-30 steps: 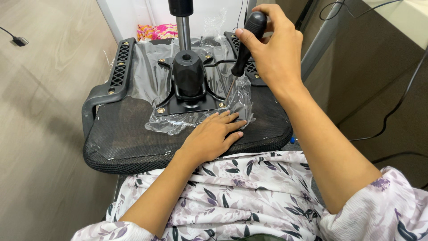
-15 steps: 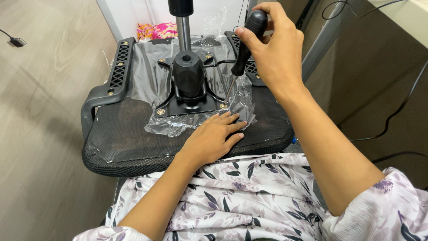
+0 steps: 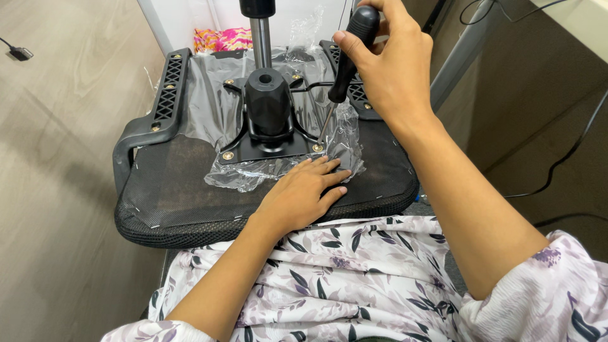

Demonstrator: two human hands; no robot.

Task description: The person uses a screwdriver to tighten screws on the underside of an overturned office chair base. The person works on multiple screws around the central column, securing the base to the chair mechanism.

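An upturned black office chair seat (image 3: 177, 202) rests against my lap, its underside facing me. A black metal mechanism plate (image 3: 269, 142) with a tall hub sits bolted on it, over crinkled clear plastic wrap (image 3: 244, 177). My right hand (image 3: 386, 69) grips the black handle of a screwdriver (image 3: 349, 50), whose thin shaft reaches down to a brass screw (image 3: 317, 148) at the plate's near right corner. My left hand (image 3: 303, 193) lies flat, fingers spread, on the plastic and the seat just below that corner.
A metal gas-lift column (image 3: 259, 31) rises from behind the hub. Black armrest brackets (image 3: 168, 88) flank the seat. A pink patterned packet (image 3: 218, 39) lies beyond. A wooden floor (image 3: 57, 158) spreads left, and black cables (image 3: 563, 158) hang at the right.
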